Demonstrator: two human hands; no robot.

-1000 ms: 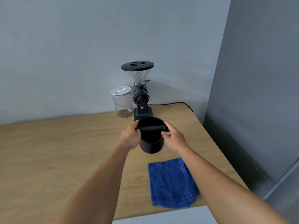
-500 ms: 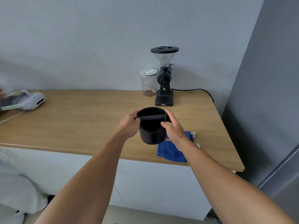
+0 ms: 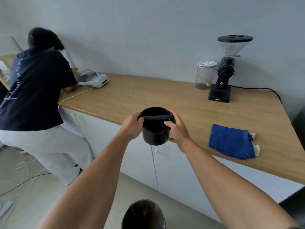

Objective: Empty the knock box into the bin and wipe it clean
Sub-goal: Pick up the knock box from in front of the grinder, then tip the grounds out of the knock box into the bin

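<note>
A round black knock box (image 3: 156, 133) with a bar across its mouth is held upright in the air, just off the front edge of the wooden counter (image 3: 148, 96). My left hand (image 3: 132, 126) grips its left side and my right hand (image 3: 178, 129) grips its right side. Below, at the bottom edge of the view, stands a round bin (image 3: 143, 215) with a dark liner, between my forearms. A folded blue cloth (image 3: 231, 141) lies on the counter near its front edge, to the right of the box.
A black coffee grinder (image 3: 226, 71) and a clear canister (image 3: 205, 75) stand at the back right. A person (image 3: 33, 100) leans on the counter at the left beside a white device (image 3: 97, 79). Cables (image 3: 24, 172) lie on the floor. White cabinet doors (image 3: 173, 171) sit under the counter.
The knock box has been lifted off the counter and drawn back past its front edge, still in both hands. The view has pulled back and swung left, bringing the bin and the person into sight.
</note>
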